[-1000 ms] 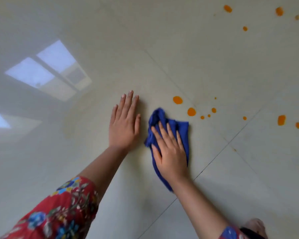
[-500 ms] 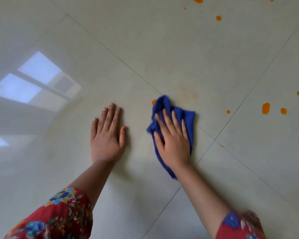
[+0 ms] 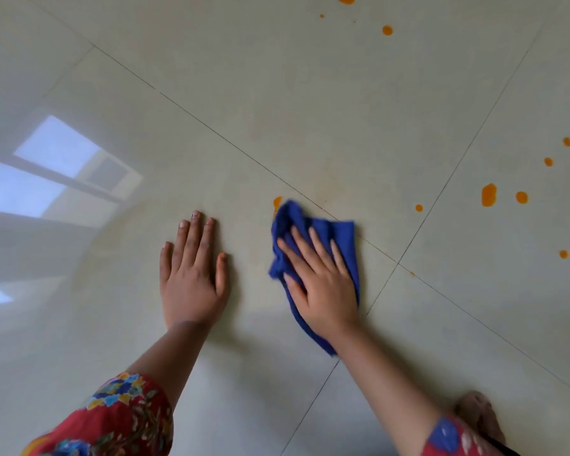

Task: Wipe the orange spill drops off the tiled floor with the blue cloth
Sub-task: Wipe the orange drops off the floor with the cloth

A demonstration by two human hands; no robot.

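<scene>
While the left hand (image 3: 191, 274) lies flat on the floor (image 3: 310, 110) with its fingers spread and nothing under it, it looks like a prop: the person leans forward over the tiles, and that palm seems to carry the weight so the other arm is free to work. From the head camera, the only view, the right hand (image 3: 320, 278) presses down on the cloth (image 3: 339, 235) with open, splayed fingers; it is not gripping the cloth but pinning it flat against the tile, which suits a wiping stroke better than a closed fist would. The cloth is bunched and folded under that palm, lying across a grout line, with its far corner just touching an orange drop (image 3: 277, 202) that peeks out at its upper left edge. That drop appears to be the one in hand. More drops (image 3: 488, 194) lie well apart to the right, on the neighbouring tile, and others (image 3: 387, 30) sit far ahead near the top edge, so much of the job seems left. A faint yellowish haze shows on the tile just beyond the cloth, perhaps a smear that wants a second pass. A bare foot (image 3: 477, 419) shows at the lower right corner.
</scene>
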